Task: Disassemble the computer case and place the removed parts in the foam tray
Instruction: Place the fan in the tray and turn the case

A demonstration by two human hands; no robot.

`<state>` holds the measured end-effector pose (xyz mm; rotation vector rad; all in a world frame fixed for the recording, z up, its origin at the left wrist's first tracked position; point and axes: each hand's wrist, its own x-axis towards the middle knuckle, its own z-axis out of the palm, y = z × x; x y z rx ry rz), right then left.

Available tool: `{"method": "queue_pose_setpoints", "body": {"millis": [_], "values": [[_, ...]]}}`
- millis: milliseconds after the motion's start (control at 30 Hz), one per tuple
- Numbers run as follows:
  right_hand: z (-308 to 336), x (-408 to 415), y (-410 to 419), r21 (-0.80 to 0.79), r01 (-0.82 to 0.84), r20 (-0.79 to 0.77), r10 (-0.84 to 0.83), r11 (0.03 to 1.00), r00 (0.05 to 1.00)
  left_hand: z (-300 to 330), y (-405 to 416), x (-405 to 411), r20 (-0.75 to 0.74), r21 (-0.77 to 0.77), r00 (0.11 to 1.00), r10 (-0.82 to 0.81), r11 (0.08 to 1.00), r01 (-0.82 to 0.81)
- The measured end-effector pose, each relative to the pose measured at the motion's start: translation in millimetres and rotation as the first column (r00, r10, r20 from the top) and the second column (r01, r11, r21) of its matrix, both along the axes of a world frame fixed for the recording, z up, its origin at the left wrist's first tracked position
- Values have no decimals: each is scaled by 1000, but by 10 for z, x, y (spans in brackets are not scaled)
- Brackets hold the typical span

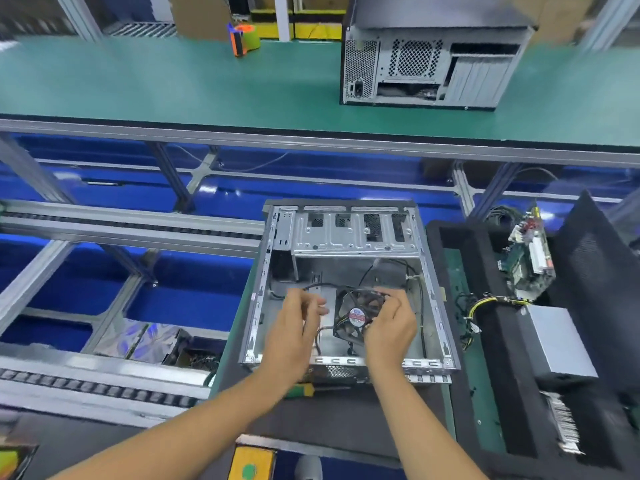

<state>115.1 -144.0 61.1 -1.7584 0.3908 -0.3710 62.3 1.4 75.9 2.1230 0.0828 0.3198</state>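
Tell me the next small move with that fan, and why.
Probably free the fan's cable. The right hand grips the black case fan above the open computer case, while the left hand works at dark wires there. The foam tray waits to the right.

Right hand point(389, 325) holds fan point(360, 315) inside open case point(341, 233).

The near workbench point(349, 415) carries the open computer case point(346, 244). Just right of the case lies the black foam tray point(498, 368); against the case's near edge lies a yellow-and-green screwdriver point(300, 390). Well beyond the case, the green bench point(173, 84) bears a closed case point(433, 64) and a tape dispenser point(244, 39).
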Motion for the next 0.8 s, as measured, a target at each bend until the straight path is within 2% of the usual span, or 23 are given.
{"method": "queue_pose_setpoints", "body": {"millis": [33,100,233,333,467,600,700,800], "values": [[4,12,-3,19,25,-14,-24,1000,1000,16,29,128,-82,-91,997,-1,996,-6],[5,38,-21,62,84,-56,-81,994,995,8,104,338,-191,-168,979,-65,985,33],[28,123,-80,230,235,-211,-188,944,959,-87,172,515,-276,-235,930,-245,955,182],[126,169,-129,374,336,-352,-203,865,914,-92,106,556,-328,-299,897,-297,933,200],[379,264,-237,471,365,-338,-218,803,916,43,-5,682,-299,-326,912,-280,929,178],[626,397,-386,524,289,-320,-129,801,939,232,-134,778,-224,-268,954,-200,954,137],[741,455,-460,508,205,-272,-70,836,960,346,-315,761,-209,-366,965,-157,928,72],[831,496,-522,550,243,-299,-83,799,951,511,-496,742,-169,-516,969,-179,854,68]]}}
